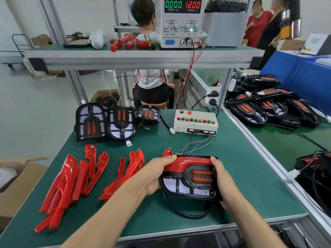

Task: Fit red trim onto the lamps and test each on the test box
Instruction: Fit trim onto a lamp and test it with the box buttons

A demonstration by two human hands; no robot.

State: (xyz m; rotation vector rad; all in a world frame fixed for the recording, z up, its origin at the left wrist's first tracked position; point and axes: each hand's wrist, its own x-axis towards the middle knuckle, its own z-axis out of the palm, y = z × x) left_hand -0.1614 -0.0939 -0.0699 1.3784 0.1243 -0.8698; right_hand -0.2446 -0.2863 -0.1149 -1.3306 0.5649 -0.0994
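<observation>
Lamp (pixel 189 178) low over the green table (pixel 241 176), near you, red trim (pixel 186 162) on its top edge | your left hand (pixel 155 174) grips its left end | your right hand (pixel 222 183) grips its right end | test box (pixel 196 121) behind | loose red trims (pixel 71 181) on the left

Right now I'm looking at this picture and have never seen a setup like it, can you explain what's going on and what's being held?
One picture, taken by a camera on a worker's head, looking down at a green bench mat. No robot: a person's left hand and right hand grip a black-framed vehicle lamp with a glossy red plastic trim along its top edge. Loose red trim pieces lie to the left. Behind sit three untrimmed lamps and a white test box with coloured buttons. The shelf's power supply reads 12.00 volts.
</observation>
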